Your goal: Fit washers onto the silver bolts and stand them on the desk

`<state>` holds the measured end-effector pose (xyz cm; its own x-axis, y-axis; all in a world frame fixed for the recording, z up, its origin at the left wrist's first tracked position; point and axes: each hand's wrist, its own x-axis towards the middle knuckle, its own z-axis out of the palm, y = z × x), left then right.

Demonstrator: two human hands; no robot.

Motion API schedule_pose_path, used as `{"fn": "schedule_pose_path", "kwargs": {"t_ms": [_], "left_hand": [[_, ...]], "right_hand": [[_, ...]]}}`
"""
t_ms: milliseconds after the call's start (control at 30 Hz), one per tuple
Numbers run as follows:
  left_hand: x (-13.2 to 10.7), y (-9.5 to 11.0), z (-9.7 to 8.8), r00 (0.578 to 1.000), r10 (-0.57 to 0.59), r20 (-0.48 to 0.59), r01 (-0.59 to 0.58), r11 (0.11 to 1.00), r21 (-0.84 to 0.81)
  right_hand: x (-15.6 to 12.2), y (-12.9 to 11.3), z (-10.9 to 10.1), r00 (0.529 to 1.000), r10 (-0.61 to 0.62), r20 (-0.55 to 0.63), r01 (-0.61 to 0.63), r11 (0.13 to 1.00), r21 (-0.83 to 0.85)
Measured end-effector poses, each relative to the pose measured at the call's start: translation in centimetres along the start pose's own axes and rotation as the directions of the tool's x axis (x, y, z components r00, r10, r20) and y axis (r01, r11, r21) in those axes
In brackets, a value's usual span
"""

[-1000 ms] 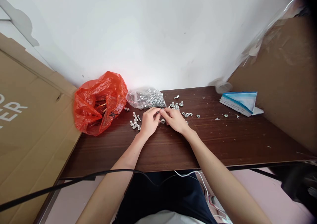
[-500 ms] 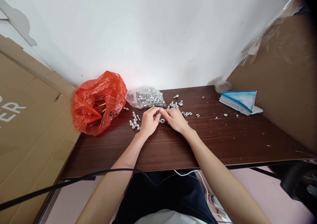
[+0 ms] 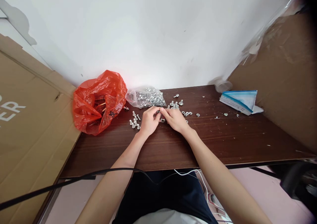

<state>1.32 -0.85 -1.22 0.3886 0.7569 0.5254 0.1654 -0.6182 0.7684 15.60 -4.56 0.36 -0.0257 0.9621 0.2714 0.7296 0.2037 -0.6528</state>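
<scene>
My left hand point(image 3: 149, 120) and my right hand point(image 3: 175, 119) meet fingertip to fingertip over the middle of the table. Both are closed in a pinch around a small metal piece point(image 3: 158, 111), mostly hidden by the fingers, so its exact kind does not show. Beneath them a loose nut point(image 3: 162, 120) lies on the wood. Left of my left hand stands a group of bolts point(image 3: 135, 122). Beyond my right hand is a second cluster of bolts point(image 3: 175, 105), partly covered by it. Several nuts point(image 3: 187, 113) are scattered to its right.
A clear bag of metal hardware point(image 3: 147, 97) lies against the wall, beside an open red plastic bag point(image 3: 99, 102). Cardboard boxes point(image 3: 32, 118) flank the table point(image 3: 218, 141). On the right are a blue-and-white packet point(image 3: 239, 102) and a clear cup point(image 3: 223, 85). A black cable point(image 3: 99, 172) crosses in front.
My hands stay together in nearly the same place, with the right thumb shifted only very slightly. The view has moved a little; the loose parts on the table lie as before.
</scene>
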Motion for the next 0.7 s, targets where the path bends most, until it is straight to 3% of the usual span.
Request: {"fn": "schedule_pose_path", "kwargs": {"t_ms": [700], "left_hand": [[0.05,-0.37,-0.14,0.999,0.021,-0.033,-0.017,0.991,0.13]], "right_hand": [[-0.05,0.05,0.09,0.999,-0.011,0.032,0.012,1.0,-0.023]]}}
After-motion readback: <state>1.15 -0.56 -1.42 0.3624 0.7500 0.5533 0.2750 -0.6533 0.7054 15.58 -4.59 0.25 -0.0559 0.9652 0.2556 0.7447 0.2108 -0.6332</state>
